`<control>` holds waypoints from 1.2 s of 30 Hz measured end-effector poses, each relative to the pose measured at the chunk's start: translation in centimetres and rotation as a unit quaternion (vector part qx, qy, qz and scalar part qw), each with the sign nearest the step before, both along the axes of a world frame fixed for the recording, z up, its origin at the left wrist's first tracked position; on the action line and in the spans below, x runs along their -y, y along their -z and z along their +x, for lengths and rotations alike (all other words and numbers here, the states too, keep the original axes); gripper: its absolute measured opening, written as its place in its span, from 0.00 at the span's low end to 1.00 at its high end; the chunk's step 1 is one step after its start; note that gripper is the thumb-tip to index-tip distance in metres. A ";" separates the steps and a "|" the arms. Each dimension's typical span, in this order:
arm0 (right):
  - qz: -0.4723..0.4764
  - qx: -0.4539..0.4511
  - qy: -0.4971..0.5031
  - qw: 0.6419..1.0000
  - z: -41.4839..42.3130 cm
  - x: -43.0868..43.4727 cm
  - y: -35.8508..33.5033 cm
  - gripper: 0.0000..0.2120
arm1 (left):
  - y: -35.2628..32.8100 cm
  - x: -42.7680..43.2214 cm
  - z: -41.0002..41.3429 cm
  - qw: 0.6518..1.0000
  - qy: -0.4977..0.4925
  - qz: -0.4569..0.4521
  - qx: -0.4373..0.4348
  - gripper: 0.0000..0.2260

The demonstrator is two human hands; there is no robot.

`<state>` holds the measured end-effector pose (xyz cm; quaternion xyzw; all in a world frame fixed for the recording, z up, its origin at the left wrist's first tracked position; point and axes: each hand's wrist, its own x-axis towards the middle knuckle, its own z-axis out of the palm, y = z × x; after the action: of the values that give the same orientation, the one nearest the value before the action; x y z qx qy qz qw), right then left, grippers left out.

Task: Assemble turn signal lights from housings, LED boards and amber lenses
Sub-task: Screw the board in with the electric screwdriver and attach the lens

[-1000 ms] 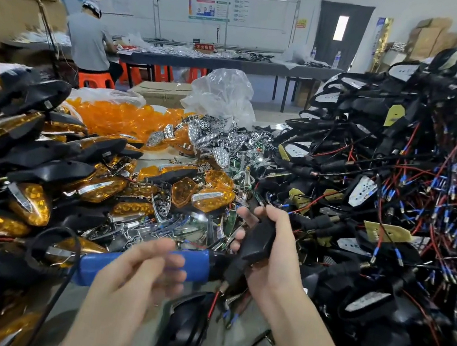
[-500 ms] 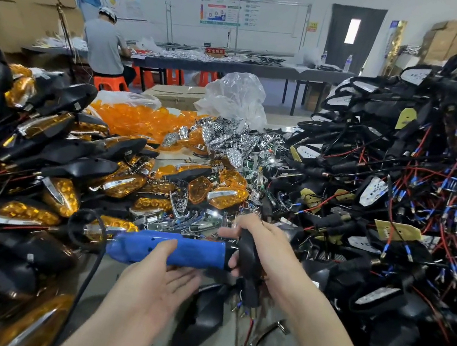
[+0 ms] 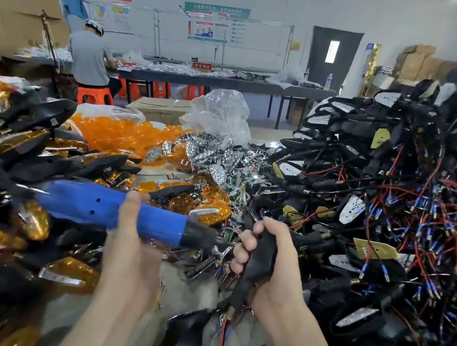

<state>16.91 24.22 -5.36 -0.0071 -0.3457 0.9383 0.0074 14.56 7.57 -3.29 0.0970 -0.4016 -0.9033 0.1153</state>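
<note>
Bench with a grey top (image 3: pixel 183 287), crowded with stock: a heap of black wired housings (image 3: pixel 393 215) with red and black leads on the right, finished amber-lensed lights (image 3: pixel 18 141) stacked on the left, loose orange-amber plastic lenses (image 3: pixel 126 134) and silvery LED boards (image 3: pixel 212 152) piled behind. The right hand (image 3: pixel 275 265) is clamped round one black plastic housing (image 3: pixel 261 254), held upright in front of the heap, its lead (image 3: pixel 225 323) hanging below the fist. The left hand (image 3: pixel 134 236) holds a blue-bodied powered screwdriver (image 3: pixel 92 205) lying level, thumb over the barrel, black nose (image 3: pixel 200 236) aimed at the held housing. The tool is motion-blurred, and I cannot tell whether the bit touches the housing or which face it is aimed at. Judged step: fastening, i.e. driving a screw into this housing; whether a board or lens already sits inside is hidden by the fingers. Next move calls for seating the bit square in the screw recess, with the right grip firm enough to resist twist, and the dangling lead kept away from the bit. Likely risk: a slipped bit scoring the plastic.
</note>
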 end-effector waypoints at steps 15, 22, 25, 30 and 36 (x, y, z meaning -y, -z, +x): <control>0.030 0.080 0.001 0.996 -2.6 1.8 1.3 0.16 | -5.8 0.4 -5.4 0.974 0.046 0.098 -0.200 0.06; 0.033 0.086 0.025 0.995 -3.0 2.3 1.1 0.18 | -4.2 -1.0 -6.4 0.984 -0.025 0.056 -0.166 0.05; 0.033 0.081 0.029 0.996 -3.0 2.3 1.2 0.18 | -3.7 -1.2 -6.5 0.984 -0.034 0.059 -0.163 0.07; 0.062 0.074 0.042 0.994 -3.1 2.4 1.3 0.17 | -3.4 -1.4 -6.6 0.986 -0.045 0.055 -0.148 0.06; 0.090 0.086 0.094 0.988 -3.4 2.5 1.8 0.18 | -3.2 -2.8 -6.1 0.987 -0.065 0.053 -0.137 0.11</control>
<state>13.53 21.69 -7.18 -0.1192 -0.4261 0.8943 0.0668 8.48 10.33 -0.06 0.0043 -0.3264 -0.9188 0.2220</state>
